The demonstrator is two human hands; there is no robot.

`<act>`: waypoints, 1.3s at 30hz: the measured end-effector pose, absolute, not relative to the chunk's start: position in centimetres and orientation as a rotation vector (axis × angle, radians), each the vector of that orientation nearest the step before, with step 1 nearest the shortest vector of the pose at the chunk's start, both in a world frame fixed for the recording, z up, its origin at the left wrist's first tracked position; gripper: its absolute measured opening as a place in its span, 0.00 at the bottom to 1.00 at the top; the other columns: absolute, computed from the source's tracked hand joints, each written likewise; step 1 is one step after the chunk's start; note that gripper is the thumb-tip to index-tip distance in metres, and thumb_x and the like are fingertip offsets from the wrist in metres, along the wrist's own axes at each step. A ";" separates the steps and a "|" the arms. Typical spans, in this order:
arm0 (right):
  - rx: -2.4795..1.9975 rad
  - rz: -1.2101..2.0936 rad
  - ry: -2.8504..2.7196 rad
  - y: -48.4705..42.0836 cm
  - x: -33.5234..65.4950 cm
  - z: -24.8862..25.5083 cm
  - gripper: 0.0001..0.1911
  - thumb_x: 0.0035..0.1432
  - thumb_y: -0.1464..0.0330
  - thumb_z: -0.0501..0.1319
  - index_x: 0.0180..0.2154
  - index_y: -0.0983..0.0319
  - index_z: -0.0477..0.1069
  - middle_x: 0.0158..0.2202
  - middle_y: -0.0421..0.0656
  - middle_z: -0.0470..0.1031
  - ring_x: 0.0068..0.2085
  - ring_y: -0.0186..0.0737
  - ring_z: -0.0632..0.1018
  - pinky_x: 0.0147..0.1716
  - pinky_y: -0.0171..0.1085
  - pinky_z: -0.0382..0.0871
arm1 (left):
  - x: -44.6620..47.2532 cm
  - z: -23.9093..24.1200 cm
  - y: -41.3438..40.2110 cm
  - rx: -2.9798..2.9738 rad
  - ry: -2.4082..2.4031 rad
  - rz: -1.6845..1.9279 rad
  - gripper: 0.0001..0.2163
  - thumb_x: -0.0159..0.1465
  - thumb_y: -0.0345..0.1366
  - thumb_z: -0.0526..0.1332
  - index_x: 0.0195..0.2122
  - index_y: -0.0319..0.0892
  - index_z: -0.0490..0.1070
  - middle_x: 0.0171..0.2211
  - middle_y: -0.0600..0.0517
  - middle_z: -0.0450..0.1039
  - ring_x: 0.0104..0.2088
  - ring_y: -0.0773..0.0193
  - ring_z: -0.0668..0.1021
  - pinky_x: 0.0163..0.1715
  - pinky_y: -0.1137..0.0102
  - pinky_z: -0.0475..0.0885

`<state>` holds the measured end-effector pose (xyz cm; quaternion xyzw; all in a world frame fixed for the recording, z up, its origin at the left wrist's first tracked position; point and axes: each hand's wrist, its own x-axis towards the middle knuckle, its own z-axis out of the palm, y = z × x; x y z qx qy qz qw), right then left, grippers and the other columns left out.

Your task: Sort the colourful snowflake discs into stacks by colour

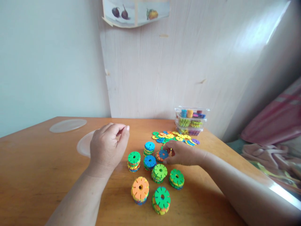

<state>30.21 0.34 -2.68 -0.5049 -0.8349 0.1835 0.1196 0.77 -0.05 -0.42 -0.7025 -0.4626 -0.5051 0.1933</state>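
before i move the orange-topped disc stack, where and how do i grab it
The orange-topped disc stack is best gripped low around its round sides, from the left: its layers lie flat, so this should lift them together, and the front green-topped stack stands to its right.

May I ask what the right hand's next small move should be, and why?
Perhaps nudge the blue disc into line with the orange disc below: orange shows past its left edge, and the right hand has fingertips at the blue rim.
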 end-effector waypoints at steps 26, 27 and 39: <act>-1.655 -0.034 -2.391 3.5 32.9 -4.5 0.16 0.59 0.57 0.64 0.45 0.58 0.80 0.48 0.51 0.75 0.49 0.52 0.76 0.48 0.43 0.67 | 0.7 -0.5 0.1 -1.978 -1.306 -1.417 0.09 0.69 0.40 0.59 0.34 0.45 0.74 0.31 0.51 0.77 0.33 0.58 0.79 0.36 0.63 0.69; -1.655 -0.033 -2.403 3.5 32.7 -4.7 0.15 0.58 0.58 0.65 0.43 0.58 0.80 0.47 0.51 0.75 0.49 0.53 0.76 0.48 0.43 0.67 | 0.7 -0.5 0.1 -1.978 -1.306 -1.415 0.09 0.69 0.40 0.59 0.34 0.45 0.74 0.31 0.51 0.77 0.33 0.58 0.79 0.36 0.64 0.69; -1.403 0.262 -2.256 2.5 32.2 -3.3 0.19 0.55 0.55 0.70 0.44 0.60 0.78 0.44 0.47 0.75 0.45 0.47 0.77 0.46 0.43 0.70 | 0.8 -0.4 0.0 -1.978 -1.310 -1.428 0.09 0.68 0.40 0.59 0.33 0.45 0.74 0.31 0.51 0.78 0.33 0.58 0.79 0.35 0.64 0.69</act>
